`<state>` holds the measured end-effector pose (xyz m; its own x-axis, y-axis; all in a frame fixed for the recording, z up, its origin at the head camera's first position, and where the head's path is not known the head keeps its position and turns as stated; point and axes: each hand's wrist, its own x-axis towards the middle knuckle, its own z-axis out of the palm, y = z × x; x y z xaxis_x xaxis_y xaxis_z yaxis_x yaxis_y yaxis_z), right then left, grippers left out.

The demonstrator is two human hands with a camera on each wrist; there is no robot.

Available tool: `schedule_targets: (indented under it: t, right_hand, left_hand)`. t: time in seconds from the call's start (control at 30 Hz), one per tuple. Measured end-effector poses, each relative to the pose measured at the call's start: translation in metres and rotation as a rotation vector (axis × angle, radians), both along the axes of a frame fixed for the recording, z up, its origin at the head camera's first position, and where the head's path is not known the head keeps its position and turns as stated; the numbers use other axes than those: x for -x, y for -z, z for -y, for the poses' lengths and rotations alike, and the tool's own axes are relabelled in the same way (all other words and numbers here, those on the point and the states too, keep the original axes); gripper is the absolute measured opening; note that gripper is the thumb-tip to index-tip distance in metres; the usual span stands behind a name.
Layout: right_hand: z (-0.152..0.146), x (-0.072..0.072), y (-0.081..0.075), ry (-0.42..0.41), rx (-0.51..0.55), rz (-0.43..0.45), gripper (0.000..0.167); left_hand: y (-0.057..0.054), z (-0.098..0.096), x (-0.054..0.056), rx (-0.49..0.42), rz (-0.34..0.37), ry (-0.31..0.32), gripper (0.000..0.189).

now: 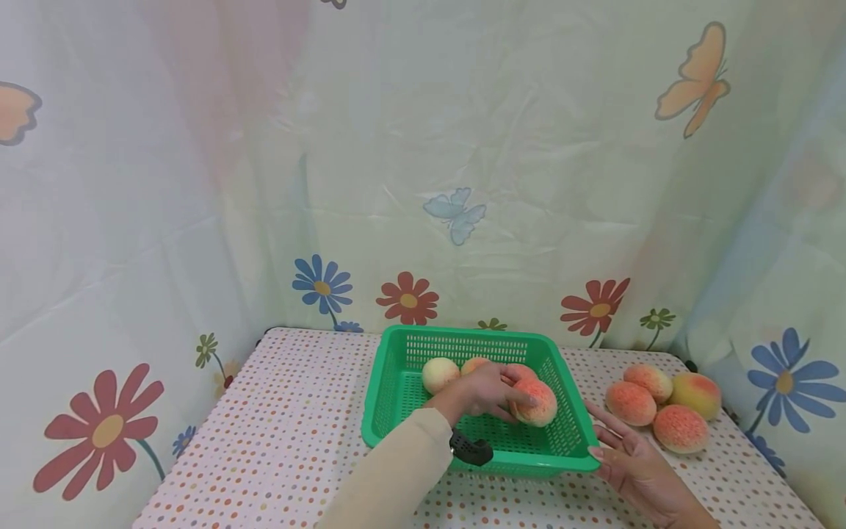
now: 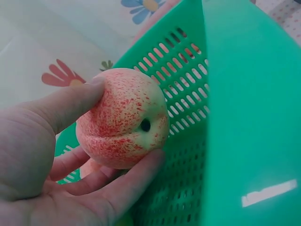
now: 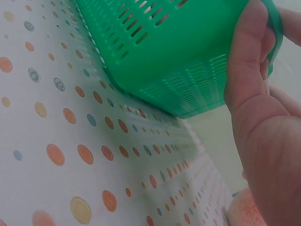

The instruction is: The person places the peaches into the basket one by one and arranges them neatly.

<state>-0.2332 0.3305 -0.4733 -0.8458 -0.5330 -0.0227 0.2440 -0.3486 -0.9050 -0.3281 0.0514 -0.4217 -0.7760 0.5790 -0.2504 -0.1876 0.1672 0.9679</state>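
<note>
A red-speckled peach [image 1: 538, 405] is held in my left hand [image 1: 482, 389] over the right part of a green plastic basket [image 1: 463, 333]. In the left wrist view, the thumb presses one side of the peach [image 2: 122, 117] and the fingers curl under it; its dark stem hole faces the camera. Behind that hand, a pale peach [image 1: 439, 375] and two redder ones, partly hidden, lie in the basket. My right hand [image 1: 631, 463] grips the basket's rim near its front right corner. The right wrist view has the thumb at the rim, with the other fingers mostly hidden.
Several peaches [image 1: 681, 428] lie grouped on the dotted tablecloth [image 1: 291, 433] to the right of the basket, beyond my right hand. A flower-and-butterfly curtain [image 1: 529, 147] hangs behind the table and along both sides.
</note>
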Motion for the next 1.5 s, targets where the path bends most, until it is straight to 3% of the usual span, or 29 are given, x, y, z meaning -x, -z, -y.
schedule_targets:
  t: [0.17,0.43,0.7,1.0,1.5]
  right_hand:
    - [-0.001,0.0,0.001,-0.011,0.017,0.004,0.062]
    - [-0.001,0.0,0.001,-0.033,0.038,0.006,0.063]
    - [0.0,0.0,0.001,0.001,-0.008,0.001,0.061]
    - [-0.002,0.001,0.001,-0.006,-0.005,0.0,0.062]
    - [-0.001,0.0,0.0,-0.021,0.03,-0.013,0.063]
  left_hand:
    - [0.003,-0.001,0.002,-0.013,0.066,-0.012,0.039]
    - [0.006,-0.003,0.002,0.042,0.084,0.031,0.018]
    - [0.006,-0.002,0.003,0.053,0.122,0.0,0.044]
    - [0.003,-0.001,0.003,0.046,0.122,-0.015,0.043]
    - [0.001,0.016,0.0,0.038,0.059,0.011,0.049]
